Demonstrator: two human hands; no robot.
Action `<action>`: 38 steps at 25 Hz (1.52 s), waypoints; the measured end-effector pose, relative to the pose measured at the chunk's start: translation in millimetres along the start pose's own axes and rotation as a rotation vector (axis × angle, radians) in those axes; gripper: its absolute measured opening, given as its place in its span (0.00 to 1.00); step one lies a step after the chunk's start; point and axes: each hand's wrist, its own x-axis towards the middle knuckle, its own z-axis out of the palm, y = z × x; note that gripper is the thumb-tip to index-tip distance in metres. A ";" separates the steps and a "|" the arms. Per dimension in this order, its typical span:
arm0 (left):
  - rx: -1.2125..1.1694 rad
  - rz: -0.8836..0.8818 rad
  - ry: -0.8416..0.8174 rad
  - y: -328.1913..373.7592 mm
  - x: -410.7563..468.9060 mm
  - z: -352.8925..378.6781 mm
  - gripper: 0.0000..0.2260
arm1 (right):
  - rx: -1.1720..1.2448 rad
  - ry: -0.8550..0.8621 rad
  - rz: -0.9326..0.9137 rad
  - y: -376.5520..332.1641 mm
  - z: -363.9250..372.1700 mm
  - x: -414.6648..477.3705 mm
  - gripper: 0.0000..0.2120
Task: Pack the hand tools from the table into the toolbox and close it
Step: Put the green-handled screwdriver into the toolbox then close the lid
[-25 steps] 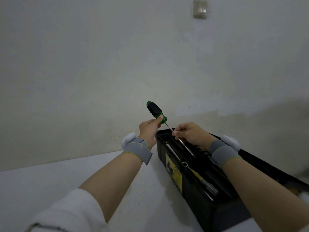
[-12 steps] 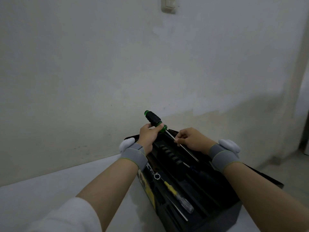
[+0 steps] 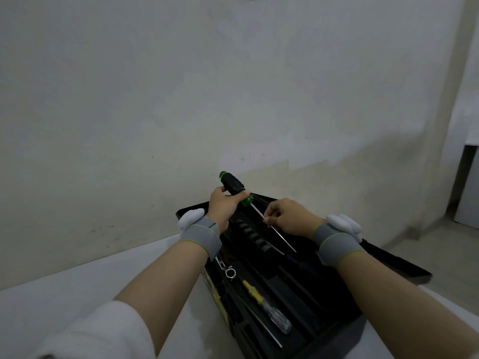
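Two hands are seen over an open black toolbox [image 3: 321,301] set on a white counter [image 3: 51,301] against a pale wall [image 3: 181,86]. The left hand [image 3: 223,203] is clenched around the black-and-green handle of a screwdriver [image 3: 234,186], which is held above the far end of the toolbox with its handle tilted up and away. Its thin metal shaft is pinched between the fingertips of the right hand [image 3: 290,216]. Grey wristbands are worn on both forearms. Inside the toolbox, toward its left side, a ring-ended wrench [image 3: 229,272] and a yellow-and-clear screwdriver [image 3: 267,307] are laid.
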 end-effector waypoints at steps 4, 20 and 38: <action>-0.025 -0.019 -0.056 -3.0 1.6 -4.3 0.41 | -0.136 -0.006 -0.021 -3.3 1.6 -2.6 0.06; 0.115 -0.116 -0.152 -10.8 1.4 3.2 0.27 | -0.004 0.137 -0.006 6.1 1.5 -4.2 0.13; 0.473 -0.129 -0.162 0.0 5.8 -5.2 0.22 | -0.188 0.038 -0.049 5.3 5.9 -5.0 0.14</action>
